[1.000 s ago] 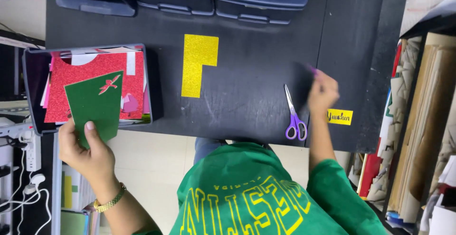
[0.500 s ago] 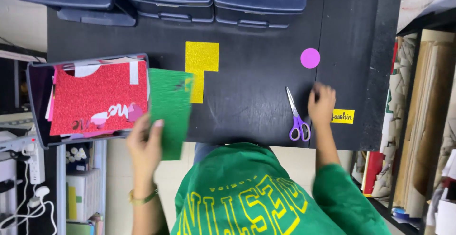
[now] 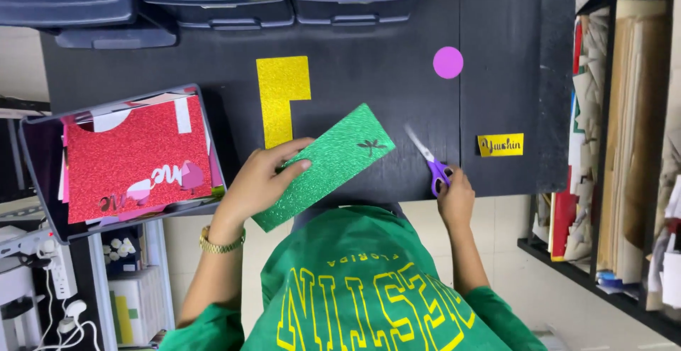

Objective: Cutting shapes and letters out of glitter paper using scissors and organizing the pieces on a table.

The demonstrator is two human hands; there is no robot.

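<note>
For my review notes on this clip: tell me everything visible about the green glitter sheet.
The green glitter sheet is a long rectangular piece of sparkly craft foam or card, with a small dark cut-out shape near its upper right end. It lies tilted, lower left to upper right, over the near edge of the black table. The left hand holds its lower left part, fingers on top. The right hand grips purple-handled scissors just beside its right end, apart from it.

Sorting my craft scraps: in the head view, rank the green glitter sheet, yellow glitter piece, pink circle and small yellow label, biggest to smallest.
1. green glitter sheet
2. yellow glitter piece
3. small yellow label
4. pink circle

The last two look close, so their order is unsure.
</note>
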